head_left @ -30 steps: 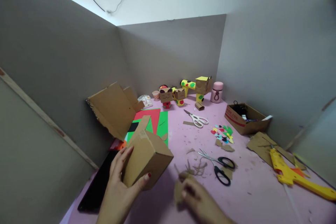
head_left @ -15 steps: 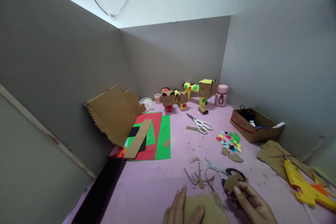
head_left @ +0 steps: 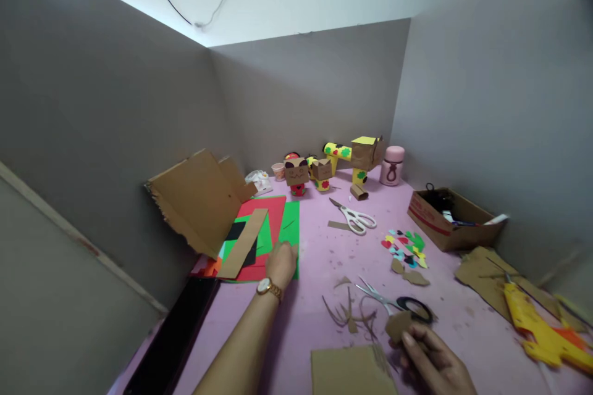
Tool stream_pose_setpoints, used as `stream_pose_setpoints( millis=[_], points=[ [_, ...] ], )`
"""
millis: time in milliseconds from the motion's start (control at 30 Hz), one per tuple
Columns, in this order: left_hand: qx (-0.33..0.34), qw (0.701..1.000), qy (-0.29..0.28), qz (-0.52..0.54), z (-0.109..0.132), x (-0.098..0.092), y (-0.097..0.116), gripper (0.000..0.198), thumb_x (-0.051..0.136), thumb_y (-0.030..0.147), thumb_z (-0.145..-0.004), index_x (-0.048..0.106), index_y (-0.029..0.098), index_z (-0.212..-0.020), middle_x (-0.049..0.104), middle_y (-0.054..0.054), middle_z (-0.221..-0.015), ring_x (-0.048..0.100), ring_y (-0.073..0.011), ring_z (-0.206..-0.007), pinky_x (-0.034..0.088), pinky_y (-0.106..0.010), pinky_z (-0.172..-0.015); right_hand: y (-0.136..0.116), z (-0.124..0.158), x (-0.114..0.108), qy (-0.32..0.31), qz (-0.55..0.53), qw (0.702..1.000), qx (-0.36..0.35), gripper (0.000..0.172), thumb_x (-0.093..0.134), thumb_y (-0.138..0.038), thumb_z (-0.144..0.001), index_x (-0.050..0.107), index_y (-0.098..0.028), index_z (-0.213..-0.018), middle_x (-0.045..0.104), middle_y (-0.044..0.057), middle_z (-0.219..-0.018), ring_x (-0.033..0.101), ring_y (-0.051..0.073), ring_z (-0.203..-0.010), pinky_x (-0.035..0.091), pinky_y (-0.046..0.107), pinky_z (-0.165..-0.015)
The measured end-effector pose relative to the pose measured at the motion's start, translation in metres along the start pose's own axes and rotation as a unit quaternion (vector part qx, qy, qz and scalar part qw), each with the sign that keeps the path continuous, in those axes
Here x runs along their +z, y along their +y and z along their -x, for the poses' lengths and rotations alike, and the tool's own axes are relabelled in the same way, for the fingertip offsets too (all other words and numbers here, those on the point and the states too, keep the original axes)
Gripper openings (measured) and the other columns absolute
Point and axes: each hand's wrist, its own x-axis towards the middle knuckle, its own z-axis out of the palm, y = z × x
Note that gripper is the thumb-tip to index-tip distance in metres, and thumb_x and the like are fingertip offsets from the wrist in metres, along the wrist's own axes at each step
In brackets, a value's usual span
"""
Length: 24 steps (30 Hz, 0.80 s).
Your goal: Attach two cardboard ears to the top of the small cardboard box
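Reaching far across the pink tabletop point(head_left: 319, 259), my left hand point(head_left: 280, 263), with a gold wristwatch point(head_left: 269, 287) on it, lies with fingers curled down on the near edge of the green paper sheet point(head_left: 291, 228); whether they pinch the sheet I cannot tell. That sheet lies flat in a stack with a red paper sheet point(head_left: 269, 213), and a long brown cardboard strip point(head_left: 244, 244) lies slanted across them just left of my hand. A large torn brown cardboard panel point(head_left: 197, 200) leans against the grey left wall. My right hand point(head_left: 428, 361), near and to the right, pinches a small brown cardboard cutout point(head_left: 399, 325) between thumb and fingers, closed on it. Black-handled scissors point(head_left: 393, 302) lie just beyond that cutout. A flat brown cardboard square point(head_left: 349, 371) rests at the near edge, between my arms. White-handled scissors point(head_left: 354, 218) lie farther off, and a yellow glue gun point(head_left: 537, 330) sits far right.
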Motion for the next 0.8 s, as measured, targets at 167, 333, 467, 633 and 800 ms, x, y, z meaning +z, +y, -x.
stream_pose_setpoints(
  millis=[167, 333, 467, 633, 800],
  points=[
    [0.004, 0.997, -0.042, 0.064, 0.006, -0.003, -0.009, 0.03, 0.053, 0.029, -0.085, 0.052, 0.017, -0.113, 0.057, -0.008, -0.115, 0.059, -0.0216, -0.095, 0.05, -0.042, -0.078, -0.003, 0.007, 0.012, -0.008, 0.06, 0.996, -0.062, 0.033, 0.069, -0.048, -0.068, 0.057, -0.019, -0.077, 0.06, -0.004, -0.056, 0.05, 0.01, -0.05, 0.038, 0.019, -0.046],
    [0.036, 0.977, -0.071, 0.199, 0.074, -0.019, -0.015, 0.035, 0.034, 0.032, -0.09, 0.063, 0.012, -0.092, 0.068, -0.006, -0.087, 0.062, -0.0191, -0.08, 0.049, -0.03, -0.071, -0.008, 0.011, 0.007, -0.041, 0.105, 0.991, -0.067, 0.028, 0.061, -0.047, -0.077, 0.056, -0.019, -0.083, 0.056, -0.005, -0.058, 0.049, 0.011, -0.055, 0.038, 0.02, -0.051],
    [0.03, 0.956, -0.071, 0.283, 0.148, -0.037, -0.006, 0.031, 0.046, 0.04, -0.082, 0.065, 0.016, -0.082, 0.069, -0.004, -0.078, 0.062, -0.0204, -0.077, 0.047, -0.027, -0.064, -0.022, 0.024, 0.003, -0.011, 0.132, 0.984, -0.116, 0.023, 0.059, -0.044, -0.079, 0.056, -0.022, -0.087, 0.056, -0.004, -0.07, 0.05, 0.013, -0.064, 0.041, 0.021, -0.058],
    [0.008, 0.893, -0.112, 0.436, 0.202, -0.055, 0.004, 0.014, 0.059, 0.031, -0.077, 0.067, 0.019, -0.078, 0.07, -0.003, -0.078, 0.062, -0.0191, -0.077, 0.048, -0.027, -0.07, -0.051, 0.06, 0.009, -0.138, 0.286, 0.912, -0.26, 0.009, 0.047, -0.028, -0.088, 0.055, -0.026, -0.085, 0.058, 0.001, -0.089, 0.054, 0.018, -0.088, 0.042, 0.025, -0.076],
    [0.104, 0.925, -0.096, 0.352, 0.225, -0.054, 0.007, 0.014, 0.056, 0.029, -0.081, 0.068, 0.022, -0.076, 0.066, -0.002, -0.078, 0.06, -0.0184, -0.079, 0.046, -0.028, -0.072, -0.055, 0.085, 0.01, -0.215, 0.408, 0.806, -0.37, 0.015, 0.044, -0.015, -0.086, 0.05, -0.026, -0.094, 0.054, 0.006, -0.105, 0.051, 0.021, -0.101, 0.043, 0.03, -0.08]
  ],
)
